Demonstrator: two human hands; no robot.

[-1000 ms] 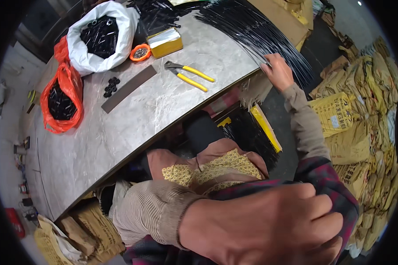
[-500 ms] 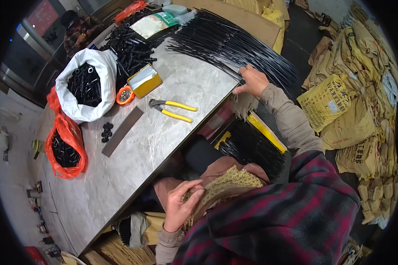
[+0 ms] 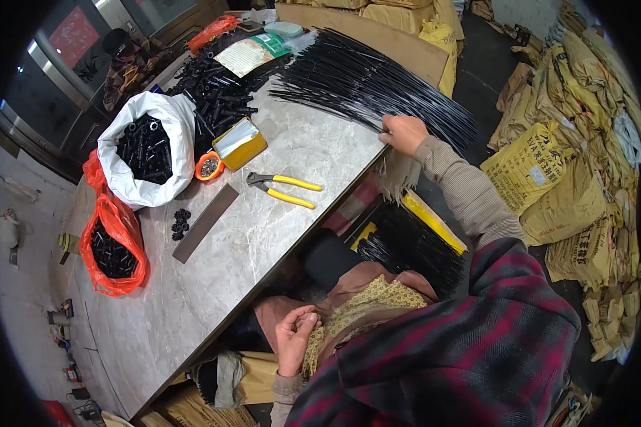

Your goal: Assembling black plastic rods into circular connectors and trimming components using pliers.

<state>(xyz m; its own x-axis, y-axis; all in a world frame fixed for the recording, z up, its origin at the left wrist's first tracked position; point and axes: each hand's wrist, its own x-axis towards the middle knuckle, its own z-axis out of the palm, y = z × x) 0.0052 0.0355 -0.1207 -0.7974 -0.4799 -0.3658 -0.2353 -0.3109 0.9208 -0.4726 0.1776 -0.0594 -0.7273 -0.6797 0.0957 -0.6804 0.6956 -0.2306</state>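
My right hand point(image 3: 407, 135) is at the table's right edge, fingers closed at the near side of a wide spread of thin black rods point(image 3: 377, 78). Rod ends run up to its fingertips and seem pinched there; how many is hidden. Low over my lap, my left hand point(image 3: 296, 339) has its fingers curled and thumb drawn in. Whether anything is in it cannot be made out. Yellow-handled cutting pliers point(image 3: 286, 189) lie on the grey table point(image 3: 263, 235), beside a flat dark bar point(image 3: 206, 223) and a little pile of small black parts point(image 3: 181, 224).
A white sack point(image 3: 181, 121) and a red bag point(image 3: 141, 267) hold black parts. Near them are an orange dish point(image 3: 209, 166), a yellow tin point(image 3: 242, 146) and heaped black tubes point(image 3: 214, 92). Below the table's edge stands a box of black rods point(image 3: 413, 245). Stacked sacks point(image 3: 563, 199) line the right; another person point(image 3: 124, 67) sits far left.
My right hand has closed its fingers more tightly at the rod ends. My left hand has curled in a little further. The view has shifted slightly.
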